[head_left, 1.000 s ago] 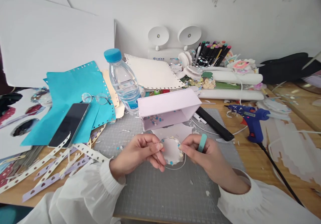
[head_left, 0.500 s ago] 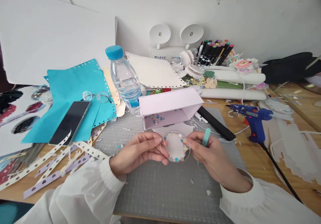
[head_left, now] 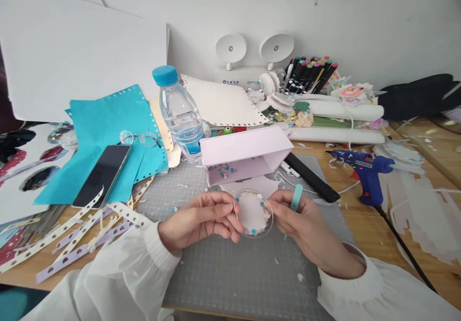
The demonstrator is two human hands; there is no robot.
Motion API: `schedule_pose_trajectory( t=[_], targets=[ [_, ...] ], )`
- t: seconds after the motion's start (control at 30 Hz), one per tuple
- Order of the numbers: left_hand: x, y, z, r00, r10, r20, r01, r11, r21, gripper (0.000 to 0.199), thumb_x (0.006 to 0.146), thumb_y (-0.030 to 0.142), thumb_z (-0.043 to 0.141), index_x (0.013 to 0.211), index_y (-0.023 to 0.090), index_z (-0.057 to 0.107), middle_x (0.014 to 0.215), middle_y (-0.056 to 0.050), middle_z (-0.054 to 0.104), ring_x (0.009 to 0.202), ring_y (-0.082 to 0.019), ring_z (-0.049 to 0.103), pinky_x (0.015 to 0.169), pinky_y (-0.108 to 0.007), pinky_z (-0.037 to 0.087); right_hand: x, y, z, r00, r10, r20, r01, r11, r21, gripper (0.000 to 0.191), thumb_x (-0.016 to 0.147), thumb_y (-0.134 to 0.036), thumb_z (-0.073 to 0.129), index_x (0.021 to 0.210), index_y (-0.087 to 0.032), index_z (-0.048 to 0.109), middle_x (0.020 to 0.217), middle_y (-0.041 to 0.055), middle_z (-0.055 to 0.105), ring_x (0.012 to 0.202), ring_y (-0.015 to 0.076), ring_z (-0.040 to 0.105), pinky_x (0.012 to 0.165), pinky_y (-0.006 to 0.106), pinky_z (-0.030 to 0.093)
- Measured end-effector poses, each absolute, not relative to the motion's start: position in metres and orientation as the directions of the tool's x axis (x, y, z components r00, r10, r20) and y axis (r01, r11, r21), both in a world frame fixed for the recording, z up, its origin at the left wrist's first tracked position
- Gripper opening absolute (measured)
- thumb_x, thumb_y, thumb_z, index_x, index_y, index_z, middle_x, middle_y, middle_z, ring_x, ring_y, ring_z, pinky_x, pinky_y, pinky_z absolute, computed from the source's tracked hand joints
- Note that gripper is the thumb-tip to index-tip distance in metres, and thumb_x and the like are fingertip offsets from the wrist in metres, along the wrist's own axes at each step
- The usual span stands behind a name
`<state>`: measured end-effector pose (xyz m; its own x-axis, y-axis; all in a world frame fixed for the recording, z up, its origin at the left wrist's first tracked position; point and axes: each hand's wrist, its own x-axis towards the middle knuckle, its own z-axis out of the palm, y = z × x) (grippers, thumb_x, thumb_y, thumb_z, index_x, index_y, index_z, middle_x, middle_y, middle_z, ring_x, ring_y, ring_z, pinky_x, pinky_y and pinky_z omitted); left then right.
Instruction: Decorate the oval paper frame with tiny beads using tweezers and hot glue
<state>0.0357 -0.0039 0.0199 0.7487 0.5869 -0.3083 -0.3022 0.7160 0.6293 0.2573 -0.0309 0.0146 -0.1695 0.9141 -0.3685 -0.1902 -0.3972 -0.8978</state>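
Observation:
A round white paper disc, edged with small blue, white and yellow stars, stands between my hands over the grey cutting mat. A thin clear wire loops around it. My left hand pinches the wire at the left side between thumb and forefinger, the other fingers loosely curled. Gripping the disc's right edge, my right hand has its thumb and forefinger closed. A flat teal tool, possibly tweezers, is tucked in that same hand; its lower end is mostly hidden.
A pale lilac box lies open-side forward with small stars inside. Behind stands a water bottle. Left are a phone, glasses and punched paper strips. A blue glue gun with a cord stands right.
The wire loop has shifted slightly and now stands out more around the disc's lower edge. My left fingers have moved slightly down; the right hand keeps its hold.

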Motion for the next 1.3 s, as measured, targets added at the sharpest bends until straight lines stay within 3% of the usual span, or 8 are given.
schedule_pose_trajectory(
  t=[0.33, 0.43, 0.57, 0.63, 0.77, 0.9, 1.0, 1.3],
  targets=[
    [0.0348, -0.0037, 0.0224, 0.684, 0.658, -0.315, -0.270, 0.630, 0.729, 0.017, 0.088, 0.027, 0.063, 0.087, 0.010, 0.063, 0.076, -0.009, 0.073, 0.063, -0.013, 0.070, 0.054, -0.014, 0.052, 0.2580, -0.0313, 0.0125, -0.208, 0.905, -0.371, -0.147, -0.404, -0.903, 0.033, 0.075, -0.046, 0.071, 0.070, -0.017, 0.057, 0.044, -0.0118, 0.025, 0.040, 0.0025, 0.018, 0.041, 0.022, 0.012],
    [0.0368, -0.0049, 0.0244, 0.559, 0.787, -0.261, -0.209, 0.439, 0.874, 0.023, 0.089, 0.032, 0.060, 0.088, 0.009, 0.063, 0.075, -0.009, 0.071, 0.058, -0.013, 0.067, 0.049, -0.016, 0.049, 0.2578, -0.0297, 0.0128, -0.170, 0.912, -0.373, -0.141, -0.397, -0.907, 0.035, 0.074, -0.048, 0.071, 0.070, -0.016, 0.057, 0.044, -0.0119, 0.024, 0.040, 0.0025, 0.017, 0.041, 0.022, 0.011],
    [0.0391, -0.0085, 0.0240, 0.326, 0.945, -0.025, -0.088, 0.056, 0.995, 0.016, 0.088, 0.027, 0.062, 0.096, 0.013, 0.064, 0.089, -0.008, 0.068, 0.066, -0.013, 0.063, 0.055, -0.021, 0.050, 0.2574, -0.0293, 0.0143, -0.140, 0.912, -0.385, -0.108, -0.401, -0.910, 0.035, 0.072, -0.048, 0.072, 0.069, -0.017, 0.057, 0.044, -0.0113, 0.026, 0.041, 0.0029, 0.018, 0.041, 0.023, 0.011],
    [0.0386, -0.0095, 0.0225, 0.299, 0.947, 0.118, -0.001, -0.123, 0.992, 0.016, 0.087, 0.022, 0.061, 0.102, 0.016, 0.064, 0.100, -0.009, 0.064, 0.083, -0.017, 0.063, 0.067, -0.025, 0.052, 0.2572, -0.0297, 0.0149, -0.124, 0.916, -0.382, -0.074, -0.393, -0.917, 0.035, 0.072, -0.047, 0.073, 0.068, -0.017, 0.057, 0.045, -0.0106, 0.028, 0.041, 0.0032, 0.019, 0.041, 0.023, 0.012],
    [0.0364, -0.0101, 0.0197, 0.415, 0.857, 0.305, 0.114, -0.381, 0.917, 0.032, 0.086, 0.018, 0.059, 0.118, 0.021, 0.060, 0.115, -0.012, 0.059, 0.110, -0.025, 0.053, 0.088, -0.035, 0.047, 0.2567, -0.0300, 0.0149, -0.124, 0.917, -0.380, -0.047, -0.388, -0.921, 0.034, 0.073, -0.046, 0.072, 0.067, -0.016, 0.057, 0.047, -0.0097, 0.031, 0.042, 0.0032, 0.021, 0.042, 0.023, 0.013],
    [0.0377, -0.0119, 0.0187, 0.508, 0.815, 0.281, 0.227, -0.441, 0.869, 0.062, 0.077, 0.031, 0.072, 0.133, 0.022, 0.046, 0.128, -0.014, 0.051, 0.119, -0.030, 0.046, 0.098, -0.042, 0.042, 0.2549, -0.0302, 0.0146, -0.129, 0.910, -0.395, -0.045, -0.403, -0.914, 0.034, 0.073, -0.047, 0.072, 0.067, -0.017, 0.058, 0.048, -0.0090, 0.033, 0.042, 0.0032, 0.022, 0.042, 0.023, 0.013],
    [0.0402, -0.0132, 0.0175, 0.534, 0.808, 0.249, 0.319, -0.465, 0.826, 0.082, 0.063, 0.043, 0.082, 0.132, 0.022, 0.045, 0.130, -0.015, 0.049, 0.121, -0.034, 0.045, 0.102, -0.047, 0.039, 0.2524, -0.0313, 0.0150, -0.142, 0.900, -0.413, -0.035, -0.421, -0.906, 0.035, 0.071, -0.049, 0.072, 0.068, -0.017, 0.058, 0.048, -0.0090, 0.033, 0.042, 0.0034, 0.023, 0.042, 0.023, 0.014],
    [0.0409, -0.0136, 0.0194, 0.453, 0.830, 0.325, 0.360, -0.504, 0.785, 0.059, 0.068, 0.037, 0.081, 0.120, 0.021, 0.058, 0.119, -0.013, 0.059, 0.111, -0.029, 0.055, 0.095, -0.040, 0.045, 0.2520, -0.0311, 0.0150, -0.147, 0.897, -0.417, -0.012, -0.424, -0.906, 0.037, 0.072, -0.050, 0.071, 0.064, -0.017, 0.056, 0.043, -0.0101, 0.029, 0.040, 0.0039, 0.022, 0.041, 0.023, 0.015]
  ],
)
